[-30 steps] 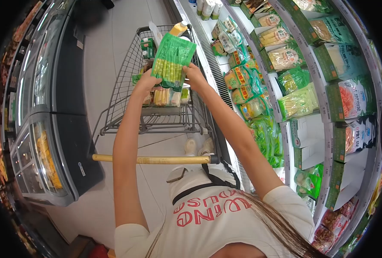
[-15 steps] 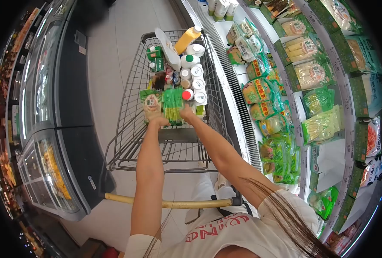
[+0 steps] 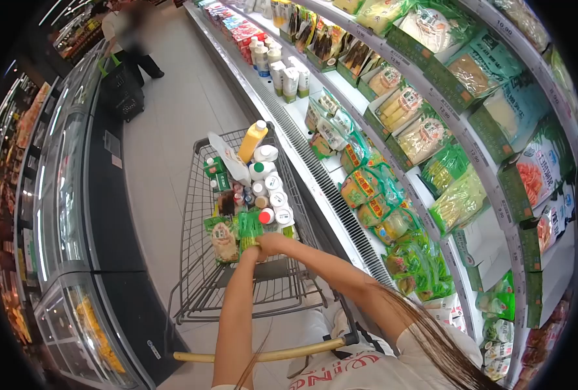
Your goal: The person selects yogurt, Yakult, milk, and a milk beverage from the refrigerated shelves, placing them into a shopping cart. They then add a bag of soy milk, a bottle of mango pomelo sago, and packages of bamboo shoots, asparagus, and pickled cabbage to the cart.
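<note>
My left hand (image 3: 249,254) and my right hand (image 3: 271,244) meet at the near end of a green package (image 3: 250,227) in the wire cart (image 3: 182,260). Fingers of both hands are bent in against it, partly hidden by each other. Left of the green package lies a clear bag of pale food (image 3: 223,240). Beyond it stand a bottle with a red cap (image 3: 266,216), several white-capped bottles (image 3: 276,199), a green-capped jug (image 3: 260,170), a green carton (image 3: 216,173) and a yellow juice bottle (image 3: 252,141).
Shelves of bagged food (image 3: 403,214) line the right side. Glass-topped freezers (image 3: 68,182) run along the left. The cart's yellow handle (image 3: 260,353) is close to my body. Up the aisle, a person (image 3: 133,45) stands by a black basket (image 3: 121,91).
The view has tilted up, showing more aisle and the person. My left hand has moved off the clear bag to the green package, and my right hand has closed in beside it.
</note>
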